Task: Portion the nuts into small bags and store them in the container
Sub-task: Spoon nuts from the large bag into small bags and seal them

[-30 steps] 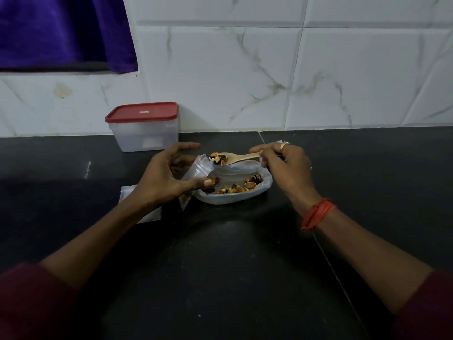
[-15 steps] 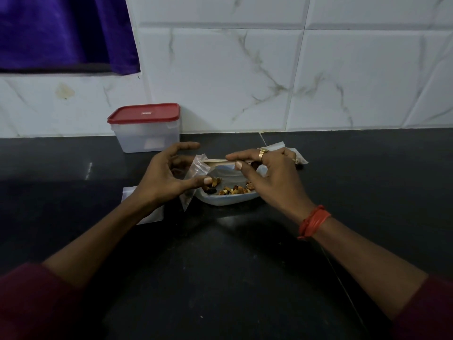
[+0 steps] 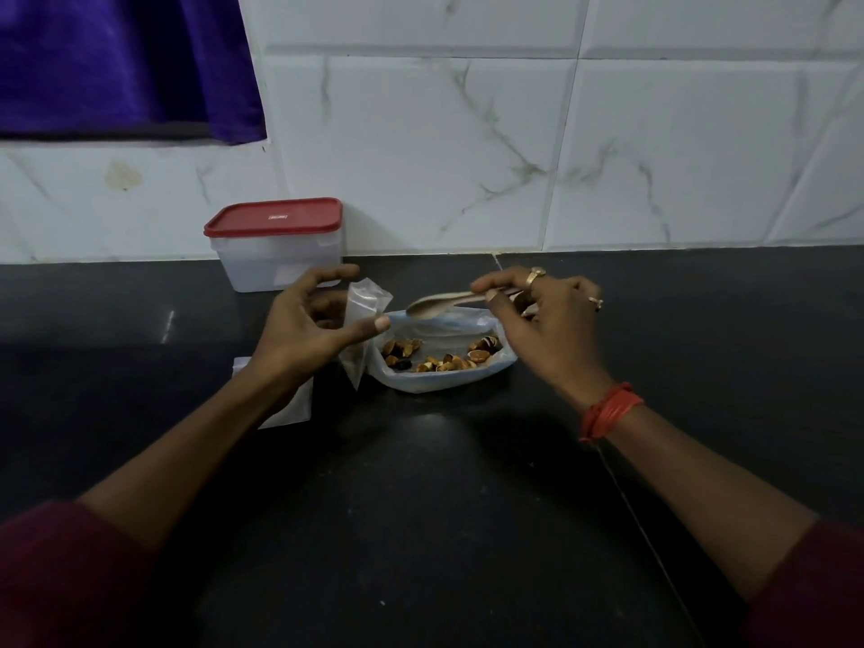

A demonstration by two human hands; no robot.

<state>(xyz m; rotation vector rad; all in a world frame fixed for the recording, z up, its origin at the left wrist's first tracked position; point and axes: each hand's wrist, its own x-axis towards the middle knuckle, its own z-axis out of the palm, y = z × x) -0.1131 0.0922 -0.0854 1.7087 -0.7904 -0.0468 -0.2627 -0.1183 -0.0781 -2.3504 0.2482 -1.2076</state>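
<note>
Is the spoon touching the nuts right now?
Apart. The head view shows the spoon, held by the right hand, clear of the nuts, with bare tray between them.

Black countertop [image 3: 421, 530], a bit glossy, runs back to the tiled wall [image 3: 421, 156]. Just past the left hand [image 3: 308, 329], right up against that wall, sits a clear container [image 3: 276, 261] with its red lid [image 3: 273, 217] on. Between the two hands, below the right hand [image 3: 542, 329], there's an open plastic pouch [image 3: 435, 384] with nuts [image 3: 439, 364] in the bottom. Under the left wrist lies a flat pile of small bags [image 3: 290, 409], mostly covered.
</note>
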